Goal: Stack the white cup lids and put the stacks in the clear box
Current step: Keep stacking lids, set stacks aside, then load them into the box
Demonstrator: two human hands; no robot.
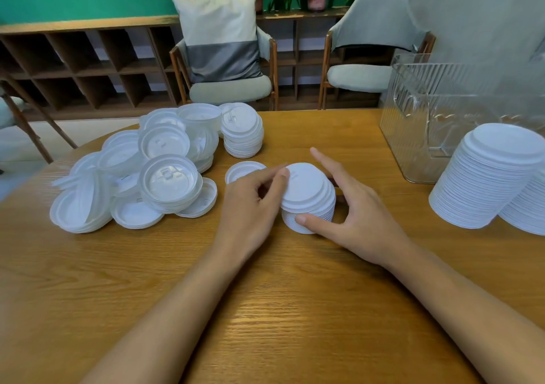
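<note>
Loose heap of white cup lids [132, 177] lying at left centre of the frame on the wooden counter [265, 310], many overturned and overlapping. Just right of the heap, toward upper centre, a short neat stack [242, 131] standing upright. Single lid [243, 171] lying flat below it, partly hidden by the left hand.

Centre of frame: left hand [250, 203] resting against the left side of a small stack of lids [308, 198], thumb tip touching its top edge, fingers curled; its grip looking loose, and whether it is actually clamping the stack I cannot tell. Right hand [354, 215] grasping the same stack from the right, thumb pressing its lower front rim, index finger stretching out past the far side. The stack is sitting on the counter, tilting slightly.

Upper right: clear box [442, 124] standing on the counter, no lids visible inside. Far right edge: tall stack of lids [489, 177] leaning, a second one [528, 206] partly behind it, both outside the box
</note>
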